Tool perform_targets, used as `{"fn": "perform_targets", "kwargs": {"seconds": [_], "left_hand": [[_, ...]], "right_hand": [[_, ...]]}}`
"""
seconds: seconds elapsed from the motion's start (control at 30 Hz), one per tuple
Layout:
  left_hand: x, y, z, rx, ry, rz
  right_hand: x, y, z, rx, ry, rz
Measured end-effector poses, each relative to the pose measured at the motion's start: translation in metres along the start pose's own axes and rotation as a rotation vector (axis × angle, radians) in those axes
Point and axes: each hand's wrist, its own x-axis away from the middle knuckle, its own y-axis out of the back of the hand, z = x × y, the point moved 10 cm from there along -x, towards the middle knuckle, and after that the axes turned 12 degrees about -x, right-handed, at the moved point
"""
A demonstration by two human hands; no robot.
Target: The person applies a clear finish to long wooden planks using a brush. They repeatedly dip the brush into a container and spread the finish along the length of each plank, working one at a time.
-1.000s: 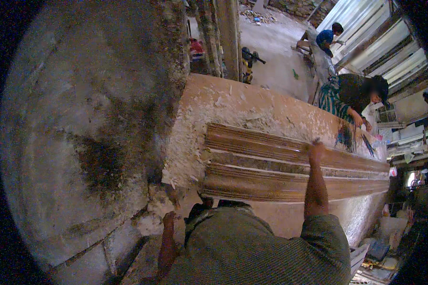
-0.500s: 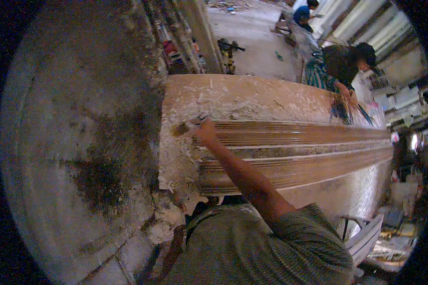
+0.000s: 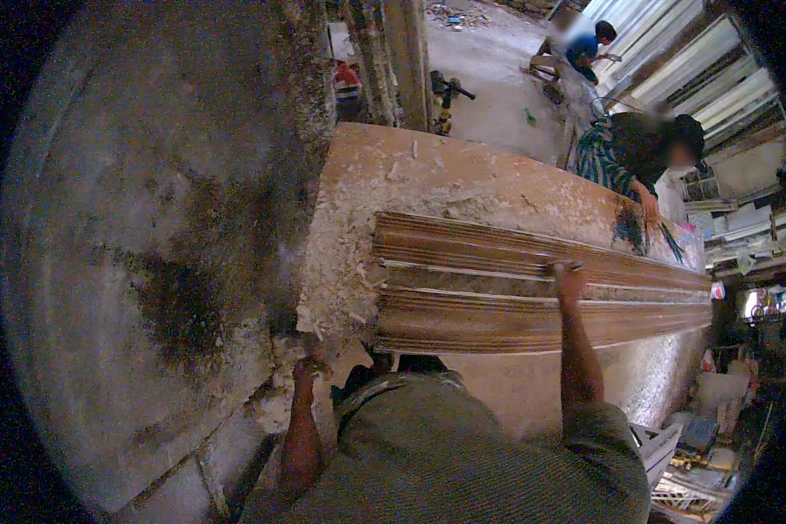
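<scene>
at the lower edge, wears a grey-green ribbed shirt (image 3: 472, 445). holds the left hand (image 3: 309, 368) low, just beside the near left corner of a tan table (image 3: 489, 170), with fingers seemingly curled; cannot tell whether round anything. reaches across the nearer brown moulding (image 3: 472, 320) with the right hand (image 3: 571, 281), over the near part of the farther brown moulding (image 3: 463, 243), seemingly pinching a small tool (image 3: 557, 265), too blurred to name. has both long grooved mouldings lying side by side on the table, with a dusty strip between and pale flakes crusted around the left ends. has a stained grey surface (image 3: 87, 218) to the left. across the table, sees a co-worker (image 3: 646, 148) in a dark top, bent over with a hand near thin dark strips (image 3: 674, 244). farther off, sees a person in blue (image 3: 582, 52) beside pale corrugated sheets (image 3: 646, 44).
</scene>
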Motion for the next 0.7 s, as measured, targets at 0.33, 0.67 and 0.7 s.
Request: {"fn": "perform_targets", "kwargs": {"seconds": [0.33, 0.67, 0.7], "left_hand": [[0.07, -0.03, 0.066, -0.084, 0.167, 0.126], [0.011, -0.073, -0.017, 0.23, -0.007, 0.151], [0.013, -0.075, -0.029, 0.276, -0.024, 0.104]], "right_hand": [[0.205, -0.163, 0.435, -1.046, -0.202, 0.781], [0.101, -0.01, 0.233, -0.818, 0.058, 0.2], [0.082, 0.011, 0.191, -0.688, 0.116, 0.131]]}}
